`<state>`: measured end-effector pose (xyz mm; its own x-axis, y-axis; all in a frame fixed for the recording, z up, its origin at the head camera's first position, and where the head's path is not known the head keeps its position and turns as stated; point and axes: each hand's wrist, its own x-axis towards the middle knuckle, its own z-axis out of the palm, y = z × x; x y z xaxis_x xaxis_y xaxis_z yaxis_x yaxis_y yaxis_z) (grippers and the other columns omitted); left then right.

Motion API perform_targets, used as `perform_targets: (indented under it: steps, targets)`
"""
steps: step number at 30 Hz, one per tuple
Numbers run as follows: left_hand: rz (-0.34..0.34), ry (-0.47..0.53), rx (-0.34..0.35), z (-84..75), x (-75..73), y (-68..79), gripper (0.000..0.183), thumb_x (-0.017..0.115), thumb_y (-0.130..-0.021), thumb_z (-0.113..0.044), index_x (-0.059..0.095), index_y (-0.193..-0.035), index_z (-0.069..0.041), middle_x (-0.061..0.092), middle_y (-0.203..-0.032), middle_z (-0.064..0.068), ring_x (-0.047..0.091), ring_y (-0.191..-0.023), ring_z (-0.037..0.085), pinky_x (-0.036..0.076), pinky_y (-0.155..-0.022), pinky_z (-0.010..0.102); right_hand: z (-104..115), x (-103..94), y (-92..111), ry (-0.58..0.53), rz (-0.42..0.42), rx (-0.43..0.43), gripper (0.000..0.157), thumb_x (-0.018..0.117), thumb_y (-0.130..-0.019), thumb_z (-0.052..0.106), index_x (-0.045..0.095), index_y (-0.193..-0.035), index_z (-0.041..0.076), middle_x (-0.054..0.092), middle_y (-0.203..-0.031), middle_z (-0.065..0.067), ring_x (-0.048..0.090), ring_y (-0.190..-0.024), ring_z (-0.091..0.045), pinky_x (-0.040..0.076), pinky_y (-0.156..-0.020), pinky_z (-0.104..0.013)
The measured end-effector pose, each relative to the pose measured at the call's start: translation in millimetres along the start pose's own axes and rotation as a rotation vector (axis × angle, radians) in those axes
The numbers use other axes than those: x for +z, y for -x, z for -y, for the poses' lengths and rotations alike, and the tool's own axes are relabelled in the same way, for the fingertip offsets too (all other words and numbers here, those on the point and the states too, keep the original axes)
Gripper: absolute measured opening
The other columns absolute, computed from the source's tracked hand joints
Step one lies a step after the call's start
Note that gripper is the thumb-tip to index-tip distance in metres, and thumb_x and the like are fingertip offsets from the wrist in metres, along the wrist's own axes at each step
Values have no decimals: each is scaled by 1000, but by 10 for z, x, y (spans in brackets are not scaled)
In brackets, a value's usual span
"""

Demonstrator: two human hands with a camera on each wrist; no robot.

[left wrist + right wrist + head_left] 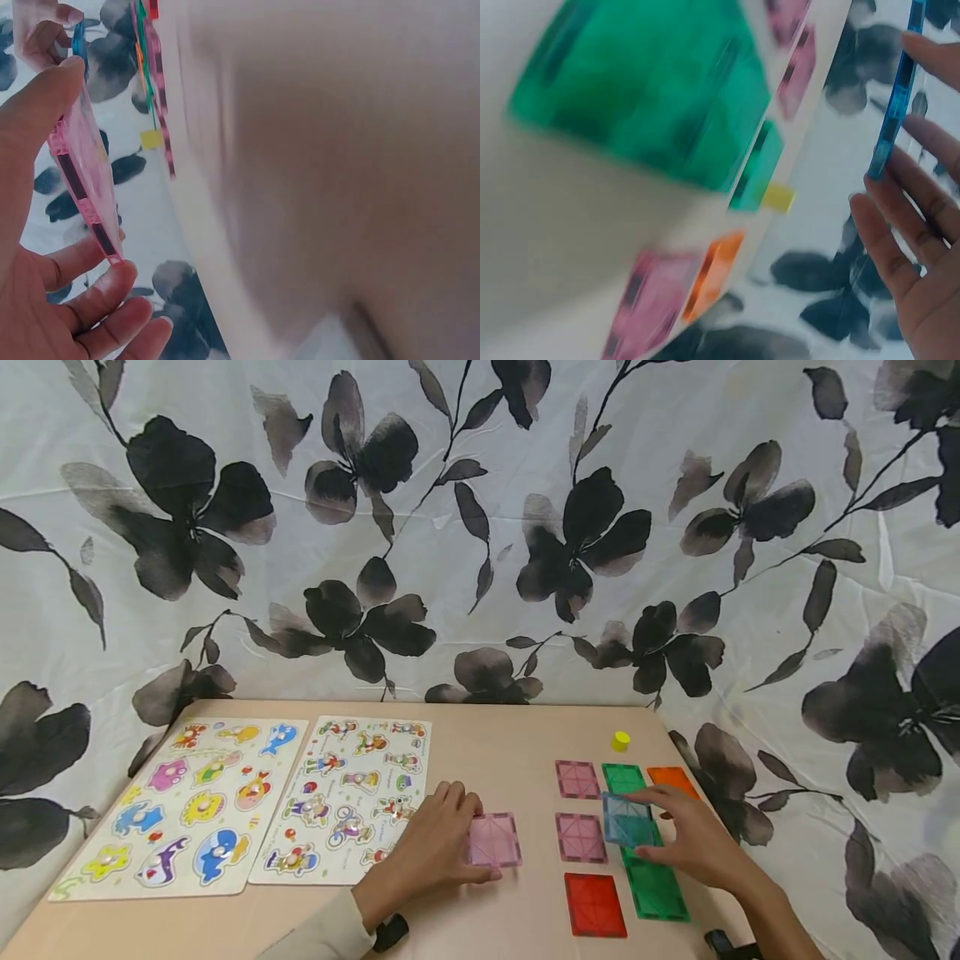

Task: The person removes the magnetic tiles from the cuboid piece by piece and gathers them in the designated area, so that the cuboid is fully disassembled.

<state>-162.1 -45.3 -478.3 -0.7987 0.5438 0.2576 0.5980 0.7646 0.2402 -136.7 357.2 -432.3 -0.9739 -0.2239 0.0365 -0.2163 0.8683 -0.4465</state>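
Note:
My left hand (429, 837) pinches a pink see-through square magnetic tile (495, 840) by its edges, between thumb and fingers. The left wrist view shows that pink tile (91, 172) edge-on, raised off the table. To the right, my right hand (701, 842) pinches a blue see-through magnetic tile (621, 810) by opposite edges, above the green tiles. Seen edge-on in the right wrist view, the blue tile (894, 109) is also clear of the table. Beneath it lie a near green tile (660, 893) and a far green tile (622, 774), partly covered.
Two pink tiles (578, 779) and a red tile (596, 905) lie left of the green ones. An orange tile (672, 779) and a small yellow cylinder (620, 741) are farther back. Two white picture boards (251, 864) lie at left; a floral cloth (480, 560) hangs behind.

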Motion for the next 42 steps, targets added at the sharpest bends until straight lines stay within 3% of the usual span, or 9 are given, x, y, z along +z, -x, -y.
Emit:
perform_targets:
  steps: [5, 13, 20, 25, 31, 37, 42]
  targets:
    - [52, 8, 19, -101, 57, 39, 85, 84, -68, -80, 64, -120, -16, 52, -103, -4, 41, -93, 13, 41, -77, 25, -226, -129, 242, 31, 5, 41, 74, 100, -72, 33, 69, -139, 26, 67, -139, -11, 64, -122, -38, 58, -95, -69]
    - [48, -54, 75, -201, 203, 84, 83, 82, -69, -81, 64, -117, -16, 51, -100, -3, 43, -95, 14, 43, -75, 25, -618, -269, 509, -5, 108, 182, 84, 100, -69, 32, 65, -145, 19, 65, -141, -18, 63, -111, -29, 64, -85, -48]
    - [74, -59, 116, -278, 264, 129, 85, 77, -70, -86, 61, -115, -16, 49, -100, -4, 43, -96, 14, 43, -74, 24, -886, -256, 702, 10, 134, 250, 87, 101, -67, 30, 64, -142, 9, 64, -138, -23, 66, -116, -37, 65, -88, -49]
    - [113, -61, 126, -338, 255, 153, 87, 76, -69, -87, 60, -116, -15, 52, -102, -3, 46, -99, 15, 45, -78, 26, -985, -232, 816, -53, 210, 356, 94, 101, -67, 36, 59, -146, 6, 55, -145, -34, 64, -119, -45, 63, -90, -58]
    - [134, -102, 133, -392, 239, 165, 92, 77, -66, -88, 59, -119, -15, 53, -104, -3, 48, -100, 15, 47, -82, 29, -1064, -164, 897, -144, 263, 452, 101, 102, -65, 30, 53, -151, 7, 42, -155, -40, 63, -119, -53, 64, -86, -59]
    - [98, -167, 175, -423, 231, 186, 96, 79, -60, -90, 58, -116, -15, 49, -100, -3, 45, -95, 15, 43, -77, 26, -1120, -40, 903, -115, 310, 600, 110, 104, -55, 35, 55, -151, 17, 43, -152, -40, 61, -118, -58, 63, -79, -64]
    - [78, -240, 191, -450, 221, 200, 99, 76, -57, -94, 56, -115, -16, 49, -99, -3, 44, -94, 15, 40, -73, 24, -1140, -2, 899, -79, 330, 597, 110, 104, -53, 39, 57, -151, 20, 44, -153, -39, 62, -118, -56, 59, -83, -72]
